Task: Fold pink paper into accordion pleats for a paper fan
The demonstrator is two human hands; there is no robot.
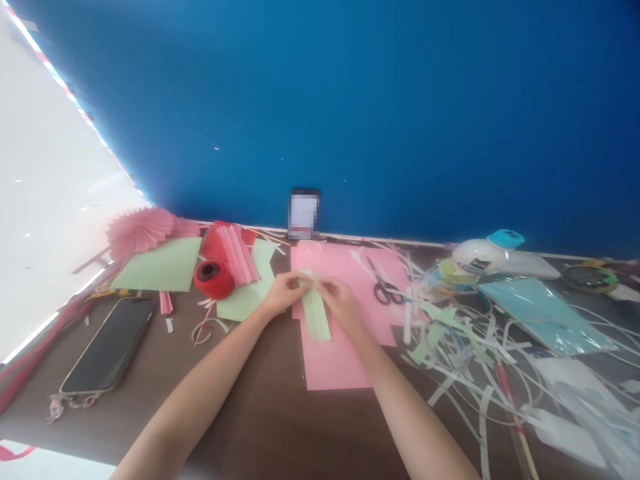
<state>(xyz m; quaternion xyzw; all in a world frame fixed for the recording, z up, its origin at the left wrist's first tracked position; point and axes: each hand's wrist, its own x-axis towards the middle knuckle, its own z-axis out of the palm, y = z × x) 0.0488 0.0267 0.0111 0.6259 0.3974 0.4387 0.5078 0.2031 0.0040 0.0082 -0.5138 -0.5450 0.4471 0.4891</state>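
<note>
My left hand (pixel 286 290) and my right hand (pixel 339 297) meet over a pink paper sheet (pixel 334 360) on the dark table. Both pinch the top end of a narrow, pale green paper strip (pixel 316 315), which hangs down toward me between the two hands. The fingers of each hand are closed on it. Black-handled scissors (pixel 381 285) lie on the pink sheet just to the right of my right hand.
A phone (pixel 110 345) lies at the left. A red tape roll (pixel 214 277), pink pleated fans (pixel 140 230) and green sheets (pixel 161 265) sit behind it. White and green paper scraps (pixel 470 360), a light blue sheet (pixel 543 313) and a white punch (pixel 495 257) crowd the right. A blue wall stands behind.
</note>
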